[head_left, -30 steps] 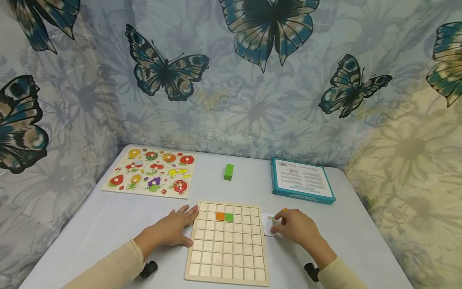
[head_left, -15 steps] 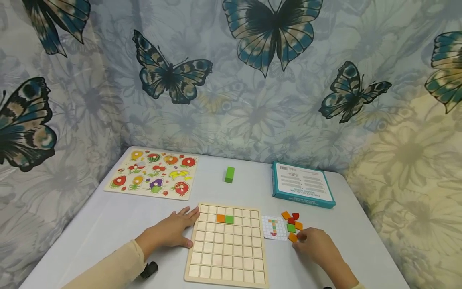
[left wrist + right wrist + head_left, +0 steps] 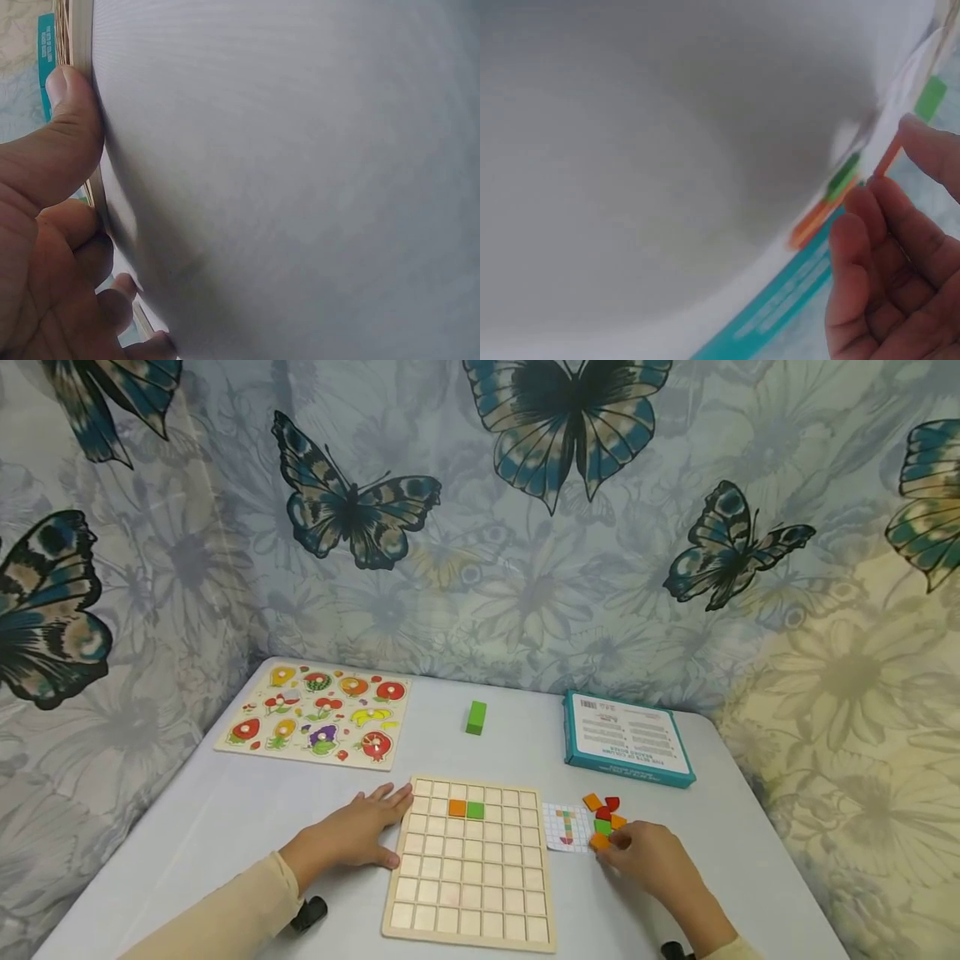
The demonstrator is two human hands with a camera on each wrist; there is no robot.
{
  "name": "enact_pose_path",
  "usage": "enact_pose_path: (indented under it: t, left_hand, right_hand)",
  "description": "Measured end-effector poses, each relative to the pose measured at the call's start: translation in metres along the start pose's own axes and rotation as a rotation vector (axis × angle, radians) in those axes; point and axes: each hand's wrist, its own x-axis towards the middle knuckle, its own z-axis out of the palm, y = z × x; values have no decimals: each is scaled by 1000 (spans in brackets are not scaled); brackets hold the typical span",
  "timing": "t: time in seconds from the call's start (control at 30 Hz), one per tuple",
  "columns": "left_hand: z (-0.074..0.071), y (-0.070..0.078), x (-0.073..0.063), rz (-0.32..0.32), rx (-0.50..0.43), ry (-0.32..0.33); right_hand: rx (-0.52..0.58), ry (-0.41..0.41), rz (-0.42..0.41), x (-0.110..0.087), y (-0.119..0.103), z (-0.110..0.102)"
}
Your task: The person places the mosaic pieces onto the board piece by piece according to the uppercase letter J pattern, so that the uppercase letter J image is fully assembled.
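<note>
R hand (image 3: 648, 864) hides most of its own fingers in head view & covers a corner of the orange tile (image 3: 599, 842) it has pinched; R wrist cam shows that tile edge-on btwn thumb & fingertip, blurry. Can't tell if tile touches tabletop (image 3: 285, 797). A 2nd orange tile (image 3: 618, 822) is partly hidden right behind R fingertips. Red pieces (image 3: 612, 803) a bit farther out: outlines hard to separate. Black obj. (image 3: 674, 950) by R wrist cut off at bottom edge. L wrist cam mostly tabletop, w/ board seen edge-on.

Pinched tile = at R fingertips, well apart from L hand (image 3: 351, 833), grid board (image 3: 452, 868) btwn the two. Green tile (image 3: 603, 827) just past the pinched one; pattern card (image 3: 556, 837) just L of R fingertips, beside board, its drawing small.

L hand: fingers spread, thumb + fingertips resting against board's L side. On board, btwn hands & toward far edge: orange square (image 3: 457, 808) & green square (image 3: 476, 811), side by side. Beyond L hand, fruit puzzle (image 3: 300, 735); beyond R hand, teal box (image 3: 630, 739), most print too small to read. Green block (image 3: 476, 718) past board, btwn hands.
</note>
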Motion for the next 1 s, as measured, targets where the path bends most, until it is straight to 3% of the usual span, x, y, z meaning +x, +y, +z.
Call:
enact_pose_path:
  t: [0.23,0.47,0.7,1.0]
  left_hand:
    - [0,-2,1,-3,-13,0]
    - [-1,1,1,2,-23,-5]
    - [-2,2,0,3,-21,-3]
    - [-2,1,1,-11,-12,2]
  right_hand:
    - [30,26,-174,19,-49,9]
    - [-28,4,-299,44,-93,22]
    - [-31,-58,-328,57,-112,30]
    - [-41,-66,-327,61,-116,31]
